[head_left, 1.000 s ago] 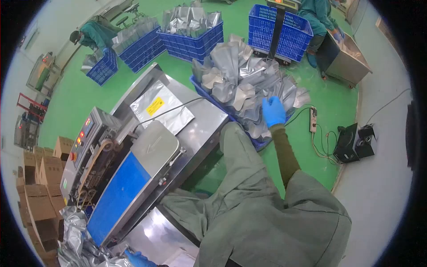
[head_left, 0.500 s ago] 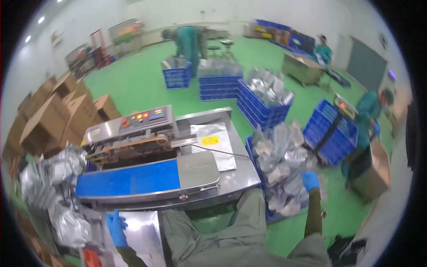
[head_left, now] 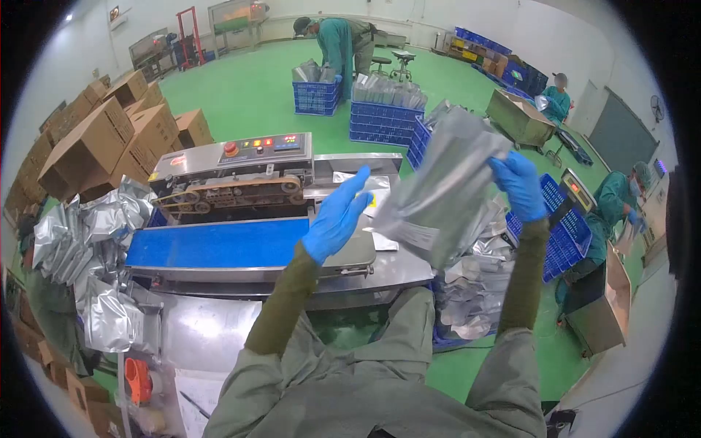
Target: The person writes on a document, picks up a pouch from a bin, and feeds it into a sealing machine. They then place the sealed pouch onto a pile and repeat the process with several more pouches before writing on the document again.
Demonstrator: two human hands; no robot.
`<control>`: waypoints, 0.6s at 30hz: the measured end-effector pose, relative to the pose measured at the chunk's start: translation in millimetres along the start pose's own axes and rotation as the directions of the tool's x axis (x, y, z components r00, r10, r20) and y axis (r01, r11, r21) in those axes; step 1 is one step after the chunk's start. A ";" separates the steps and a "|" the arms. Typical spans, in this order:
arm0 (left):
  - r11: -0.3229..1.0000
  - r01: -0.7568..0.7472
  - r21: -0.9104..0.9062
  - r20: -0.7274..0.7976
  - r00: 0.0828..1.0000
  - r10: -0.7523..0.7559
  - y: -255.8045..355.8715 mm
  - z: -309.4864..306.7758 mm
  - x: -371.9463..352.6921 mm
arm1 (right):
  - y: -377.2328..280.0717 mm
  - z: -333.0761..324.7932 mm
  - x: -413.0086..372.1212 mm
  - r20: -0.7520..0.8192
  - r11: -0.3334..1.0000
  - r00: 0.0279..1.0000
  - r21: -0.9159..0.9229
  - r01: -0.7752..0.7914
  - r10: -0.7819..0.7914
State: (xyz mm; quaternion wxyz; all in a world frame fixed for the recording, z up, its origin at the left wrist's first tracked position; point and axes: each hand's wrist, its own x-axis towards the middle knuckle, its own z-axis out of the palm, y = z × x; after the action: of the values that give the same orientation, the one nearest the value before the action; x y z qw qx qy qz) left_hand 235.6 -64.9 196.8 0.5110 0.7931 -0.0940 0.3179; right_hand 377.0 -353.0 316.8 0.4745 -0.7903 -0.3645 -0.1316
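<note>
A silver foil pouch [head_left: 442, 193], tilted, hangs in the air from my right hand [head_left: 521, 188], whose gloved fingers close on its upper right edge. My left hand [head_left: 337, 217], also in a blue glove, is open, palm toward the pouch and apart from it. Behind that hand runs the blue belt [head_left: 219, 244] of a band sealing machine [head_left: 234, 157] with a lit control panel. A flat pouch with a yellow label [head_left: 385, 241] lies on the steel table, partly hidden by my left hand and the held pouch. Below the held pouch, a crate of filled pouches [head_left: 475, 292] stands at my right.
Silver pouches [head_left: 102, 241] are heaped left of the machine. A steel surface [head_left: 208, 325] with paper and an orange tape dispenser [head_left: 137, 379] is at lower left. Cardboard boxes [head_left: 87, 150] stack behind. Blue crates [head_left: 383, 124], a scale [head_left: 577, 188] and co-workers [head_left: 337, 47] stand beyond.
My right hand has risen from the crate with a foil pouch. My left hand has moved up and right from the lower-left steel surface to before the machine.
</note>
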 end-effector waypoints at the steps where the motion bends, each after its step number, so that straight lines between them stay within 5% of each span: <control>1: 1.000 0.002 0.004 -0.003 1.000 -0.002 -10.7 5.9 7.1 | 7.9 16.0 5.6 0.028 0.999 0.999 -0.003 0.042 -0.042; 3: 0.993 -0.112 -0.042 -0.186 0.977 0.103 -32.8 10.6 15.7 | 10.2 57.1 10.6 0.044 0.984 0.995 0.160 0.080 -0.089; 4: 0.986 0.036 -0.163 -0.185 0.981 -0.066 -30.4 10.4 11.4 | 13.3 75.2 9.9 0.044 0.982 0.995 0.171 0.085 -0.094; 6: 1.000 0.011 0.001 -0.188 0.982 -0.010 -43.5 8.8 -2.0 | 25.3 107.8 6.5 0.199 0.986 0.977 0.160 0.049 -0.080; 7: 0.988 -0.009 0.152 -0.180 0.983 0.037 -54.2 8.5 -8.3 | 40.8 124.7 6.5 0.114 0.953 0.973 0.253 0.167 -0.201; 8: 0.999 -0.027 0.046 -0.240 0.970 0.037 -66.8 12.6 -12.6 | 48.4 127.6 5.9 0.142 0.944 0.980 0.317 0.091 -0.142; 12: 0.991 0.071 0.117 -0.081 0.995 -0.061 -22.3 2.8 -4.5 | 42.6 141.5 -13.5 0.185 0.903 0.981 0.429 -0.032 -0.053; 15: 0.984 -0.032 0.173 -0.060 0.997 0.043 -37.7 8.3 0.2 | 62.3 150.6 -24.1 0.368 0.981 0.930 0.190 -0.049 -0.025; 16: 0.959 -0.153 0.238 -0.126 0.974 0.187 -43.3 5.5 2.0 | 68.5 154.4 -24.9 0.280 0.975 0.947 0.194 0.107 -0.159; 17: 0.959 -0.154 0.236 -0.122 0.975 0.186 -46.2 -2.8 -1.9 | 68.1 155.2 -25.8 0.278 0.976 0.948 0.193 0.104 -0.156; 18: 0.996 -0.084 0.035 -0.333 0.938 0.091 -48.0 -15.6 -5.8 | 67.7 157.1 -25.0 0.278 0.971 0.961 0.227 -0.075 0.009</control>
State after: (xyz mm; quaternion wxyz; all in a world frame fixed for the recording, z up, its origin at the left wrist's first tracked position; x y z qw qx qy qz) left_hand 247.5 -30.3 161.5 0.4970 0.7277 -0.0381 0.4711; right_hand 385.3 -250.6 177.8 0.5124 -0.7467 -0.4227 0.0336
